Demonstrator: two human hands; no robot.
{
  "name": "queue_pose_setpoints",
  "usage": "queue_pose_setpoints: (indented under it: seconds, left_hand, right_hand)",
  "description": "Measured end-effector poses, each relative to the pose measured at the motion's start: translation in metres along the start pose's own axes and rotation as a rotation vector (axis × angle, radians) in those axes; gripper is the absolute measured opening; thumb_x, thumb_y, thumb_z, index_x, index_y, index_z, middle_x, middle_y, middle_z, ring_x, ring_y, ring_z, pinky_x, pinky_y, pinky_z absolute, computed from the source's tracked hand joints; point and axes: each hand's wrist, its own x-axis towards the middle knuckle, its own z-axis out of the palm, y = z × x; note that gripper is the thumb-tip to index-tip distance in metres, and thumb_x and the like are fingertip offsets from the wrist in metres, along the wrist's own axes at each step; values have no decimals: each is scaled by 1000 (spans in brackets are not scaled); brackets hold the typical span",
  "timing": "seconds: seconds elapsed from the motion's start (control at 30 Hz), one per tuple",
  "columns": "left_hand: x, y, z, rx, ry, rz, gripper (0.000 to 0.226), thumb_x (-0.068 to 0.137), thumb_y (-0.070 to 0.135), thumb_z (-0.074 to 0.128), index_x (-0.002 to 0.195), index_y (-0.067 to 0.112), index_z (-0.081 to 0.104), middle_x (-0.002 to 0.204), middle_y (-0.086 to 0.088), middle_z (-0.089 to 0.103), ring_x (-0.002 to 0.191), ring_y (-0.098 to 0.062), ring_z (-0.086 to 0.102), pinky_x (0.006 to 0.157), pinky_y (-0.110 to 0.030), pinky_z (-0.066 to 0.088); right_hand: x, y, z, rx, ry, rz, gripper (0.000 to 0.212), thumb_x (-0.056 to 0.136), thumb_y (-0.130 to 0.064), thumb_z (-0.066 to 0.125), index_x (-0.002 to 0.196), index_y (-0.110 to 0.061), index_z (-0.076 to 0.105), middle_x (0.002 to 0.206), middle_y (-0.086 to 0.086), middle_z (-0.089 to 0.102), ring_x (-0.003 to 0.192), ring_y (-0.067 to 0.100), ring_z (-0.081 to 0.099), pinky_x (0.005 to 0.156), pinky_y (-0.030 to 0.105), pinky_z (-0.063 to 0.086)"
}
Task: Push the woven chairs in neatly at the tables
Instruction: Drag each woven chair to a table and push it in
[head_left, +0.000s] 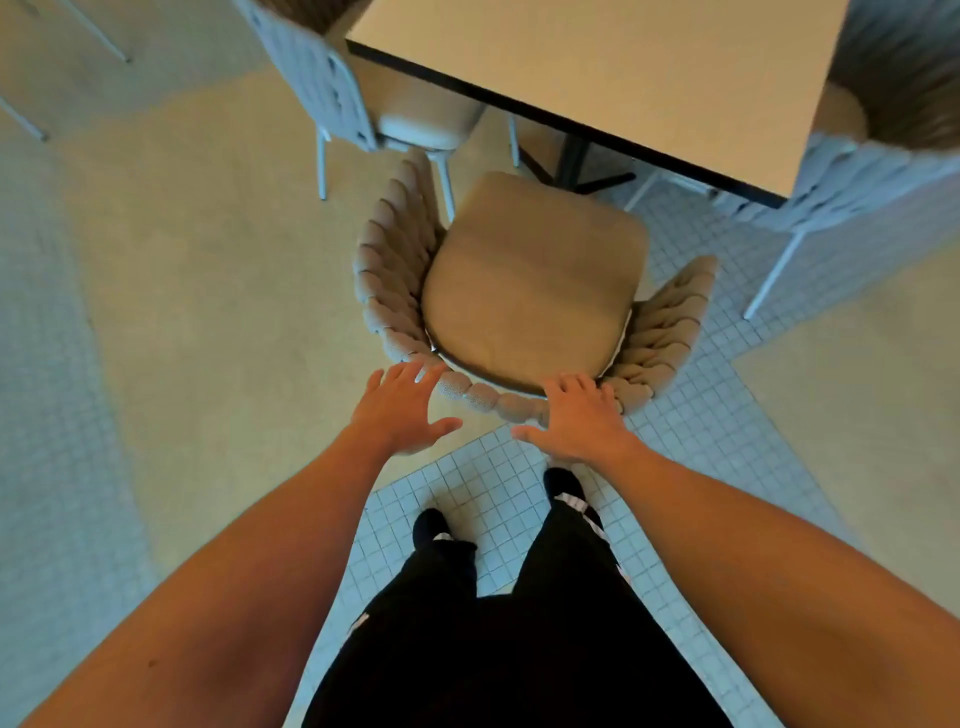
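A beige woven chair (530, 291) with a tan seat cushion stands in front of me, its seat facing a square cream table (613, 67) with a dark edge. The chair's front edge sits just short of the table's near edge. My left hand (402, 410) is spread with straight fingers, fingertips at the left part of the woven backrest rim. My right hand (576, 415) is likewise spread, fingers lying on the right part of the rim. Neither hand curls round the weave.
A pale blue woven chair (332, 83) stands at the table's left side, and another (857, 176) at its right. The table's dark pedestal base (576, 166) lies beyond the beige chair. My feet stand on small white floor tiles (493, 493) behind the chair.
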Motion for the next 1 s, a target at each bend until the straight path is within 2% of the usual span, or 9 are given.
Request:
queue_pose_setpoints:
  seconds: [0.2, 0.47, 0.57, 0.63, 0.8, 1.0]
  left_hand:
    - [33, -20, -1, 67, -23, 128, 90, 86, 77, 46, 158, 27, 21, 162, -5, 27, 148, -28, 25, 120, -52, 19]
    - [79, -34, 4, 215, -23, 226, 92, 83, 83, 40, 154, 27, 28, 155, -2, 39, 142, -26, 35, 114, -48, 25]
    - [94, -43, 9, 254, -69, 222, 94, 80, 88, 37, 154, 31, 27, 153, 1, 42, 142, -24, 36, 113, -54, 20]
    - [100, -50, 14, 310, -78, 234, 92, 78, 90, 34, 151, 34, 33, 148, 3, 48, 140, -23, 39, 112, -59, 15]
    - [101, -58, 26, 323, -40, 290, 73, 81, 87, 31, 127, 34, 52, 129, 6, 59, 134, -24, 40, 115, -68, -1]
    - [102, -54, 21, 283, -22, 334, 67, 85, 82, 37, 126, 30, 54, 131, 9, 56, 133, -27, 38, 115, -67, 1]
  right_hand:
    - [-3, -12, 14, 76, 80, 116, 92, 86, -83, 45, 153, -21, 37, 157, 8, 39, 148, 31, 26, 119, 57, 21]
    - [19, -21, 23, 104, 75, 171, 86, 87, -81, 45, 149, -21, 41, 153, 6, 42, 144, 30, 29, 118, 58, 21]
    - [30, -25, 31, 122, 44, 173, 84, 89, -78, 46, 151, -22, 38, 153, 5, 44, 143, 31, 33, 119, 59, 20]
    - [37, -30, 38, 117, 7, 178, 80, 91, -76, 46, 149, -22, 39, 150, 5, 48, 140, 32, 38, 119, 59, 21]
    - [47, -43, 56, 61, 26, 229, 65, 96, -73, 37, 139, -24, 44, 140, 4, 58, 135, 34, 41, 115, 59, 22]
    - [47, -41, 54, 34, 32, 222, 64, 100, -70, 32, 143, -24, 41, 140, 3, 58, 136, 33, 40, 115, 60, 24]
